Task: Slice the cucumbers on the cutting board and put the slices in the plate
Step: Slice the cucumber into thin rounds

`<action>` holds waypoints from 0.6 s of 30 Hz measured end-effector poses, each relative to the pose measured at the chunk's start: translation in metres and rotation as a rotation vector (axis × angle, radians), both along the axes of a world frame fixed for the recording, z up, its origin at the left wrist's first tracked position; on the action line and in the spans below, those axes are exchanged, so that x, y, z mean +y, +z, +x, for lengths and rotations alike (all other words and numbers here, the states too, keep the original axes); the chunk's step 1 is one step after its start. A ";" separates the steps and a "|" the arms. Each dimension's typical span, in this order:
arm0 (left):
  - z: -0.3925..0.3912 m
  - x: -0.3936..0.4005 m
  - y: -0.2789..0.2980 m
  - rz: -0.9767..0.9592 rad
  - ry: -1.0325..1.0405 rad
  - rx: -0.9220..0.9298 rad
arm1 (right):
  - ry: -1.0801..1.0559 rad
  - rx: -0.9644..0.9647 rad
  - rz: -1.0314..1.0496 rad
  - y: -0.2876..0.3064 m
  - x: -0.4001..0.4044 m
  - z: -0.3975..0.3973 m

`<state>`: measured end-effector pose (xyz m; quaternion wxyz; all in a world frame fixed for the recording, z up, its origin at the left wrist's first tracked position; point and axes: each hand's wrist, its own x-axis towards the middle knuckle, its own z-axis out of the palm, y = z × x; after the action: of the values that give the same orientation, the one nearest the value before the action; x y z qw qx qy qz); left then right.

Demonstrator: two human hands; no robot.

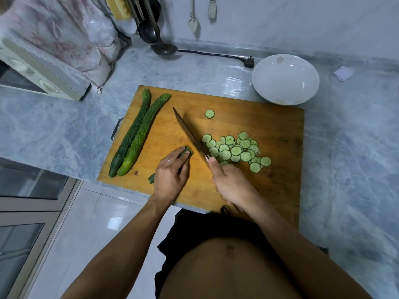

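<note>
A wooden cutting board (pixel 248 190) lies on the marble counter. Two whole cucumbers (pixel 136 134) lie side by side along its left edge. My left hand (pixel 170 175) grips a short cucumber stub (pixel 187 151) and holds it down on the board. My right hand (pixel 228 186) grips the handle of a knife (pixel 187 131); its blade rests against the stub's cut end, tip pointing away. A heap of thin cucumber slices (pixel 236 151) lies right of the blade, with one stray slice (pixel 209 113) farther back. The white plate (pixel 285 79) stands behind the board's right corner and holds nothing.
A small oven (pixel 32 76) under a flowered cloth stands at the back left. Ladles (pixel 159 39) hang by the wall, and a black cord with plug (pixel 248 61) lies beside the plate. A green cucumber end (pixel 151 178) lies by my left wrist. The counter edge drops off at front left.
</note>
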<state>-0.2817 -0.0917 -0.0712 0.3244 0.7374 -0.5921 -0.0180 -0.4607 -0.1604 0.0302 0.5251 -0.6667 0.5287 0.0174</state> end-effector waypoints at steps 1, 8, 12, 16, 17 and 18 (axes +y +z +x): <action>0.001 0.000 -0.001 0.006 -0.004 -0.003 | 0.012 -0.008 -0.015 0.001 0.002 -0.001; 0.003 0.000 -0.003 0.011 -0.025 -0.006 | 0.162 0.000 -0.154 0.010 0.018 -0.004; 0.004 0.000 -0.003 -0.001 -0.045 0.000 | 0.178 0.010 -0.189 0.016 0.022 -0.007; 0.003 0.000 -0.003 -0.019 -0.045 0.003 | 0.184 0.008 -0.208 0.020 0.026 -0.009; 0.003 0.000 -0.003 -0.023 -0.044 0.006 | 0.185 0.008 -0.207 0.020 0.026 -0.010; 0.003 0.000 -0.003 -0.026 -0.043 0.007 | 0.184 0.008 -0.204 0.019 0.026 -0.010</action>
<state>-0.2790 -0.0921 -0.0738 0.3355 0.7203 -0.6068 -0.0198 -0.4707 -0.1340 0.0492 0.4484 -0.7622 0.4666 0.0142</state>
